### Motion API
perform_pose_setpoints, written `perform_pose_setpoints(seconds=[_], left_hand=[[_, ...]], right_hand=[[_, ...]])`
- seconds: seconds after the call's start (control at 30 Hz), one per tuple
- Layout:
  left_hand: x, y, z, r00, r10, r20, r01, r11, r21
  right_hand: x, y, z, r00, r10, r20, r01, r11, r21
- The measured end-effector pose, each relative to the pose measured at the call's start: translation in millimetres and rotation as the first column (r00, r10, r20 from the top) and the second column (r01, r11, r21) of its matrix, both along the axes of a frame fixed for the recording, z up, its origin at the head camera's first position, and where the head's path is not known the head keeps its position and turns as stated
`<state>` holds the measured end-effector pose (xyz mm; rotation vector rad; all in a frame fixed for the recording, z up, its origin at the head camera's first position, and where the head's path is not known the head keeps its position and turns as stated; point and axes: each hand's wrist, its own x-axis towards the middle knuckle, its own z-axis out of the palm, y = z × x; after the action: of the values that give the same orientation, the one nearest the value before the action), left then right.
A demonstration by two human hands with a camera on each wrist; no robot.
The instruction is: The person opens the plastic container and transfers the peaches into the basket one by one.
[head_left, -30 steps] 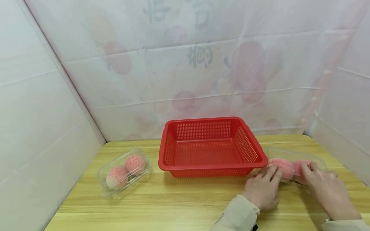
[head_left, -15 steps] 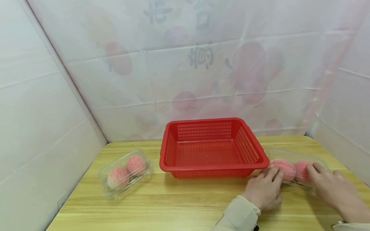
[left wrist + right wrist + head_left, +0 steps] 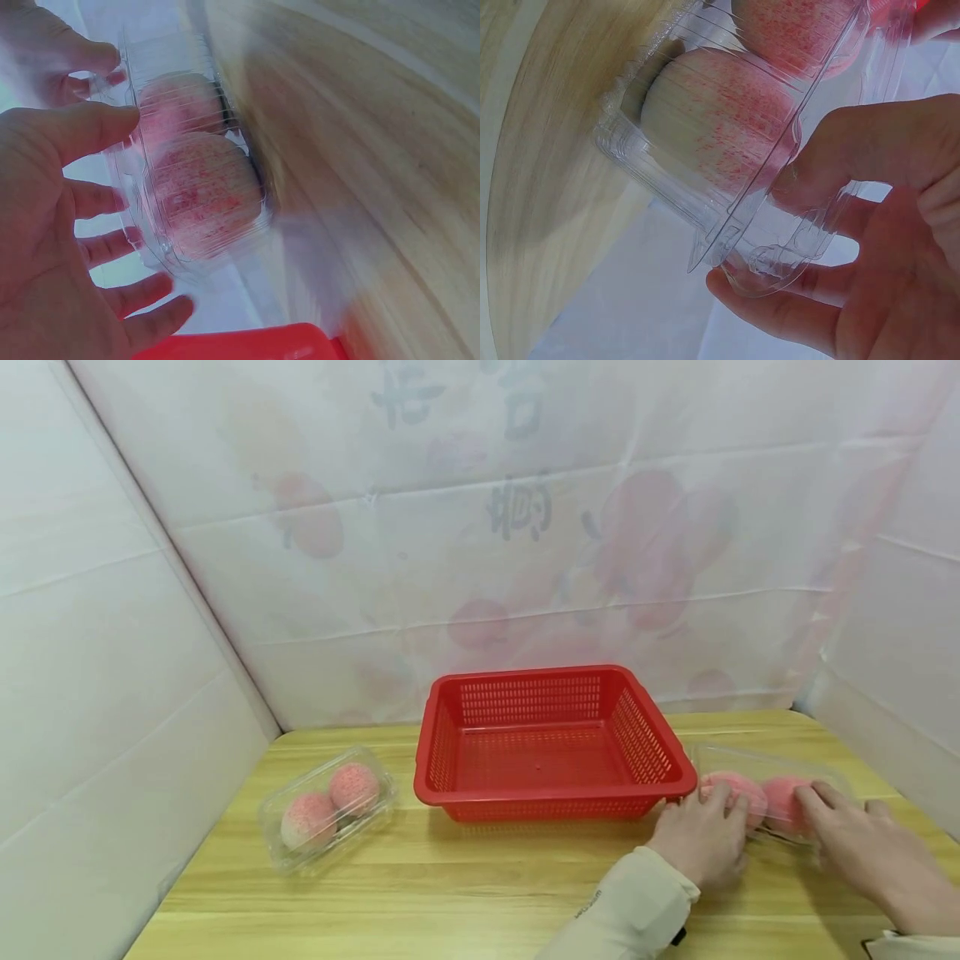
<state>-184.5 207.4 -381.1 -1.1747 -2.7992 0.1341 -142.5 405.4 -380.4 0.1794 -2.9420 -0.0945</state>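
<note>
A clear plastic clamshell box (image 3: 780, 762) with two pink peaches sits at the table's right side, next to the red basket. My left hand (image 3: 705, 843) is at its left end, over the left peach (image 3: 738, 789); in the left wrist view its thumb (image 3: 105, 124) touches the lid's edge, with several fingers spread along the other side. At the right end my right hand (image 3: 862, 843) pinches the box's rim, thumb (image 3: 817, 169) against the plastic and fingertips under the lip. The right peach (image 3: 720, 120) shows through the plastic. Whether the lid is fastened I cannot tell.
A red slotted plastic basket (image 3: 555, 795) stands mid-table at the back, its floor bare. Another clear box (image 3: 281, 860) with two peaches lies at the left. Pale printed cloth walls (image 3: 390, 568) enclose the wooden table (image 3: 420, 910) at the back and sides.
My left hand has shifted slightly right, its fingers drawn back a little over the left peach. The right hand moved a little right, then stayed. The basket and left box look unmoved.
</note>
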Motion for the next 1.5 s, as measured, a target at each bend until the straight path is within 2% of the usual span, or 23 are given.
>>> perform_pose_setpoints(seconds=[0.13, 0.23, 0.4, 0.6, 0.67, 0.73, 0.87, 0.93, 1.0, 1.07, 1.1, 1.13, 1.17, 1.23, 1.3, 1.4, 1.5], left_hand=[[-3.2, 4.8, -0.7, 0.999, 0.009, 0.035, -0.009, 1.0, 0.025], [-3.4, 9.5, -0.7, 1.0, 0.009, 0.02, -0.01, 1.0, 0.02], [-3.4, 13.4, -1.6, 0.997, -0.002, -0.078, 0.002, 1.0, 0.012], [-6.1, 14.1, -3.7, 0.981, -0.008, -0.194, 0.008, 1.0, -0.002], [-5.9, 15.2, -5.4, 0.971, -0.009, -0.238, 0.006, 1.0, -0.013], [-5.1, 15.6, -7.5, 0.955, -0.01, -0.298, 0.003, 1.0, -0.023], [-3.7, 14.6, -11.2, 0.901, -0.015, -0.433, 0.021, 1.0, 0.008], [-3.5, 13.5, -12.0, 0.86, -0.013, -0.51, 0.037, 0.999, 0.039], [-3.1, 13.5, -11.3, 0.828, -0.009, -0.561, 0.053, 0.997, 0.062], [-2.0, 14.8, -10.5, 0.821, 0.005, -0.571, 0.047, 0.996, 0.076], [-1.4, 16.2, -10.8, 0.823, 0.014, -0.569, 0.04, 0.996, 0.082], [-1.1, 17.8, -11.0, 0.832, 0.022, -0.554, 0.03, 0.996, 0.086], [-0.6, 19.3, -11.3, 0.851, 0.031, -0.524, 0.017, 0.996, 0.086], [-0.1, 21.9, -12.6, 0.902, 0.059, -0.427, -0.015, 0.994, 0.105], [-1.1, 23.5, -14.4, 0.931, 0.07, -0.359, -0.031, 0.993, 0.113], [-3.2, 24.4, -15.0, 0.952, 0.064, -0.298, -0.035, 0.994, 0.102], [-3.7, 25.9, -14.1, 0.949, 0.065, -0.309, -0.037, 0.995, 0.097]], right_hand=[[-0.8, 1.1, 0.9, 1.0, 0.005, 0.018, -0.005, 1.0, -0.011], [-0.6, 1.6, 1.2, 1.0, 0.03, 0.003, -0.03, 1.0, -0.007], [-0.4, 2.2, 1.4, 0.998, 0.053, -0.019, -0.053, 0.998, -0.017], [0.0, 2.5, 0.3, 0.999, 0.047, -0.027, -0.048, 0.999, -0.025], [0.2, 2.1, -0.3, 0.998, 0.049, -0.045, -0.05, 0.998, -0.028], [1.0, 1.5, -0.3, 0.997, 0.043, -0.071, -0.046, 0.998, -0.048], [1.7, 2.3, -0.6, 0.998, 0.01, -0.066, -0.016, 0.997, -0.081], [2.0, 2.7, 0.1, 0.999, -0.009, -0.043, 0.006, 0.997, -0.082], [2.1, 2.7, 0.5, 0.998, -0.001, -0.056, -0.003, 0.998, -0.065], [2.3, 1.8, 1.5, 0.998, 0.007, -0.064, -0.01, 0.999, -0.046], [2.4, 1.5, 1.6, 0.997, 0.012, -0.07, -0.015, 0.999, -0.038], [2.6, 1.1, 1.8, 0.997, 0.017, -0.076, -0.02, 0.999, -0.031], [2.7, 0.8, 2.0, 0.997, 0.021, -0.08, -0.023, 0.999, -0.024], [3.5, 0.4, 1.8, 0.995, 0.028, -0.091, -0.029, 0.999, -0.017], [4.3, -0.3, 1.8, 0.995, 0.032, -0.099, -0.033, 0.999, -0.013], [4.8, -1.3, 2.6, 0.994, 0.033, -0.101, -0.033, 0.999, -0.007], [3.9, -2.1, 3.8, 0.995, 0.026, -0.095, -0.027, 1.0, -0.003]])
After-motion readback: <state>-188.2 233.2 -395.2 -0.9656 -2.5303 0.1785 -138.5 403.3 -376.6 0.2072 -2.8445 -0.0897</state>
